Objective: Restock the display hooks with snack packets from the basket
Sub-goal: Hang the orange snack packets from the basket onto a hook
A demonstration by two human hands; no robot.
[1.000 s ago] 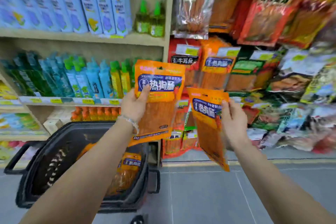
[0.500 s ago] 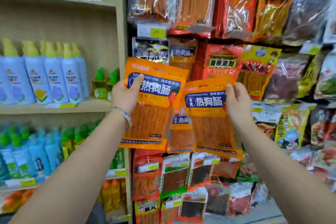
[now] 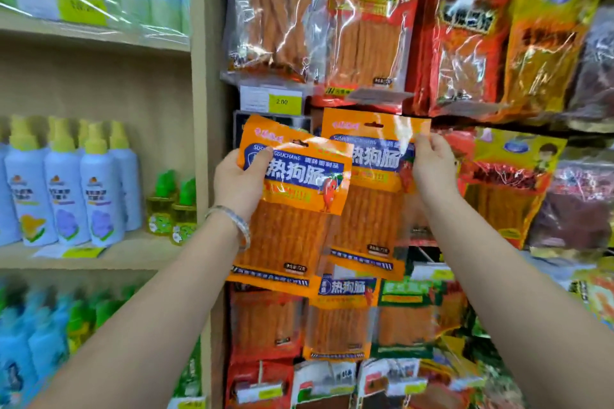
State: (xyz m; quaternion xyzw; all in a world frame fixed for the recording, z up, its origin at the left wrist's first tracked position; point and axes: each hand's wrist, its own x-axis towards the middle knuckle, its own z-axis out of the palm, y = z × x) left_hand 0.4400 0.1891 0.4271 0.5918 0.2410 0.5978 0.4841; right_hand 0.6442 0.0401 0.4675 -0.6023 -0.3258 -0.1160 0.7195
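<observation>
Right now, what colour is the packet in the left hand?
The packet is orange with a dark blue label; head view shows it best.

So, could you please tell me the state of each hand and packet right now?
left packet: held tilted, overlapping right packet.
right packet: held upright; hooking unclear.
left hand: grips left packet's upper corner.
right hand: pinches right packet's top edge.
spray bottles: upright on shelf.
</observation>
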